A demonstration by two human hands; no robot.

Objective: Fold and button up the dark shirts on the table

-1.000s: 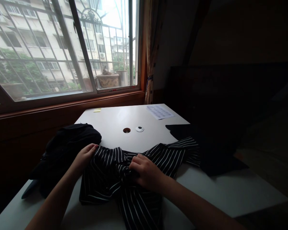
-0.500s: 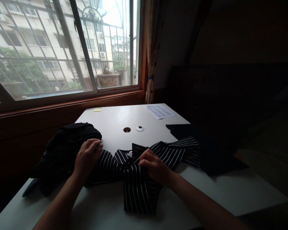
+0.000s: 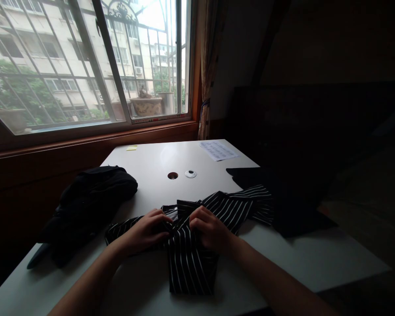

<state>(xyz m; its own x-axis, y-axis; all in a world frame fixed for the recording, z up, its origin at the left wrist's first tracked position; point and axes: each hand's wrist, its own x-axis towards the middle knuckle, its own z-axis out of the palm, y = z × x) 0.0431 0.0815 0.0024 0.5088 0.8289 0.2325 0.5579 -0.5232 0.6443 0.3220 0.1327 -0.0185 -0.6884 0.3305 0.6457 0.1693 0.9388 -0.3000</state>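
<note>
A black shirt with white stripes [image 3: 192, 267] lies bunched on the white table, its collar toward the middle and one sleeve stretched to the right. My right hand [image 3: 212, 228] is closed on the cloth just right of the collar. On the collar's left side, my left hand [image 3: 149, 232] has its fingers and thumb curled around the fabric. Part of the shirt's left end shows beyond the left wrist. The cloth inside both hands is hidden.
A dark heap of clothing [image 3: 92, 202] sits at the table's left edge. Another dark garment [image 3: 283, 206] spreads at the right. Farther back are a cable hole [image 3: 173, 175], its round cover [image 3: 191, 174], a printed sheet [image 3: 219, 150] and a yellow note [image 3: 131, 148]. A window [image 3: 145, 66] stands behind.
My left hand has moved right, from the shirt's left part beside the dark heap to the collar. My right hand keeps its hold. The left end of the shirt now lies lower and flatter.
</note>
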